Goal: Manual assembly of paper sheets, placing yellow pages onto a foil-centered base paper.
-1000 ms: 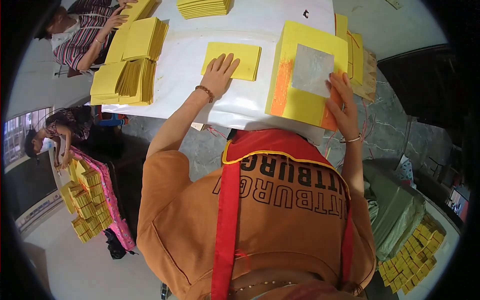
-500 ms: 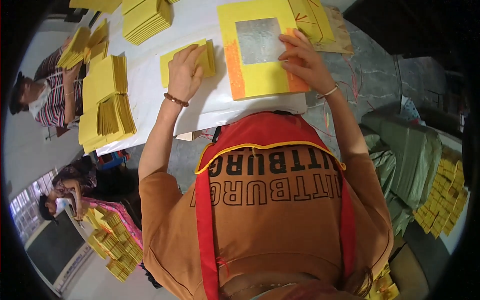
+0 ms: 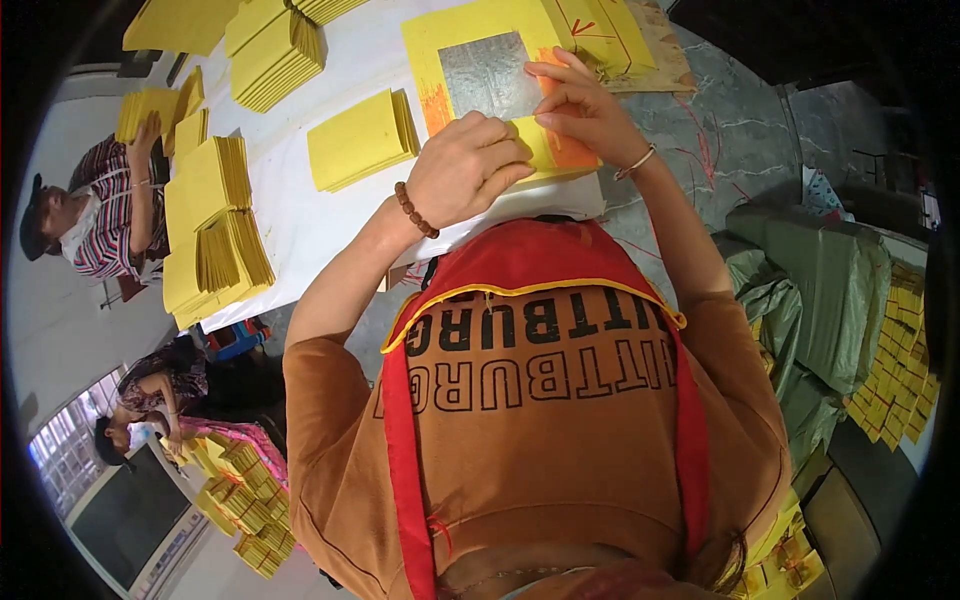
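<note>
One silver sheet, two wearer's hands, two co-workers, two red straps

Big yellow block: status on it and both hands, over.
Left hand curled over block's near edge, grip unclear. Right hand at orange strip, right side. Big yellow block flat, silver patch up. Left hand hides near-left corner.

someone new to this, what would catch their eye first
Probably the silver square on the thick yellow stack, with the left hand at its near edge and the right hand at its orange right side. Next might come the bright red apron just below, then a smaller yellow stack on the white table, left of the thick one.
</note>
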Motion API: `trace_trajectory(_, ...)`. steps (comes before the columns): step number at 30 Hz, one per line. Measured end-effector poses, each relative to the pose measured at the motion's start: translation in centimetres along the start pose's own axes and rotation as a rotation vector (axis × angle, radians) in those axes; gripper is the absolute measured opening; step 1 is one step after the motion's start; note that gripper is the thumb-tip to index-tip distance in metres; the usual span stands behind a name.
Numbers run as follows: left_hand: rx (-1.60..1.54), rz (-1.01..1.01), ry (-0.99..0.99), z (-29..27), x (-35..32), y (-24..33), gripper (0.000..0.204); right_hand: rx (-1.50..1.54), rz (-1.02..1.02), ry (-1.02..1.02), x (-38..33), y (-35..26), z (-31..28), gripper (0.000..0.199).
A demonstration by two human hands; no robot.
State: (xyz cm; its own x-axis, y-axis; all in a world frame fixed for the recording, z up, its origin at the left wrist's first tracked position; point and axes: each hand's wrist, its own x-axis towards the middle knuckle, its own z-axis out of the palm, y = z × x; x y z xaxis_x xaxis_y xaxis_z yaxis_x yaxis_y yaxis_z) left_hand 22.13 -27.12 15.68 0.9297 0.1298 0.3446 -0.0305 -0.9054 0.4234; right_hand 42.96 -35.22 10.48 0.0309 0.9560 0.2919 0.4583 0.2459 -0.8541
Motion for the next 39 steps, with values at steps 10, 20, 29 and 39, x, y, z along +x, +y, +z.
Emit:
trace_trajectory(10,-0.134,-0.040,-0.042,-0.3,0.8,-0.4,0.013,0.046,0.028,-0.040,0.2,0.1,-0.4,0.017)
trace_trajectory(20,-0.295,-0.236,-0.127,-0.7,1.1,-0.6,0.011,0.159,0.030,-0.011,-0.1,0.8,-0.5,0.034)
trace_trajectory(29,-0.538,-0.511,-0.115,-1.0,0.7,-1.5,0.017,-0.092,-0.101,-0.133,-1.4,-0.7,-1.8,0.026)
trace_trajectory(39,0.002,-0.165,-0.053,-2.9,-2.8,-4.3,0.048,-0.206,-0.214,-0.026,-1.4,1.4,-1.3,0.027)
